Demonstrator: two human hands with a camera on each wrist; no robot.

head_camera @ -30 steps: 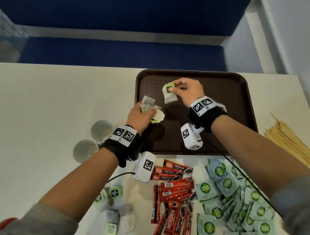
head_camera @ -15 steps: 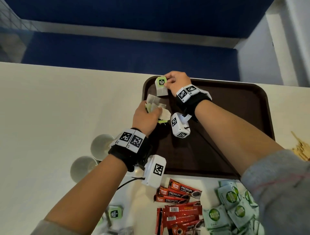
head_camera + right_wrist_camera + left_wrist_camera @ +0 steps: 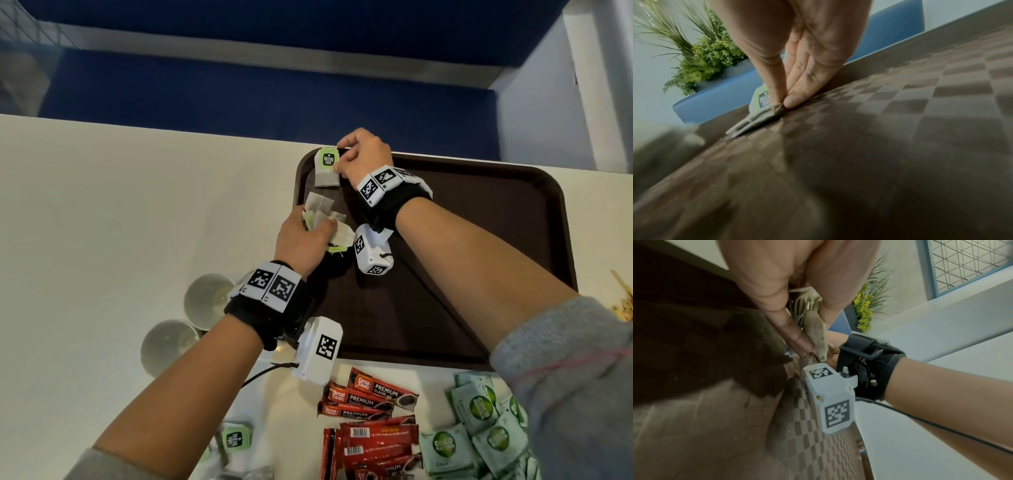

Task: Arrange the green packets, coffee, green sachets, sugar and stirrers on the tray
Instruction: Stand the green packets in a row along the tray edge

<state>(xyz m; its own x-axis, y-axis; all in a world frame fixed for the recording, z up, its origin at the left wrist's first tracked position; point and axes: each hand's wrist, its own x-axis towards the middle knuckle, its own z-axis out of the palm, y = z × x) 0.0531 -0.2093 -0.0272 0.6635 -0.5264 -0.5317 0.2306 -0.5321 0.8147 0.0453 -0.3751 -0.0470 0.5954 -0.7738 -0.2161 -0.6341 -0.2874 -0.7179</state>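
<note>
My right hand pinches one green-tagged tea bag between thumb and finger at the far left corner of the brown tray. The right wrist view shows that tea bag lying against the tray's checkered floor. My left hand grips a bundle of tea bags over the tray's left edge, and the left wrist view shows the bundle squeezed between thumb and fingers. Red coffee sachets and green sachets lie on the table in front of the tray.
Two white cups stand left of the tray beside my left wrist. More green-tagged tea bags lie at the near table edge. Wooden stirrers show at the right edge. A blue bench runs behind the table.
My right hand has carried the single tea bag from the tray's middle to its far left corner and lowered it onto the tray. My left hand still holds the bundle.
</note>
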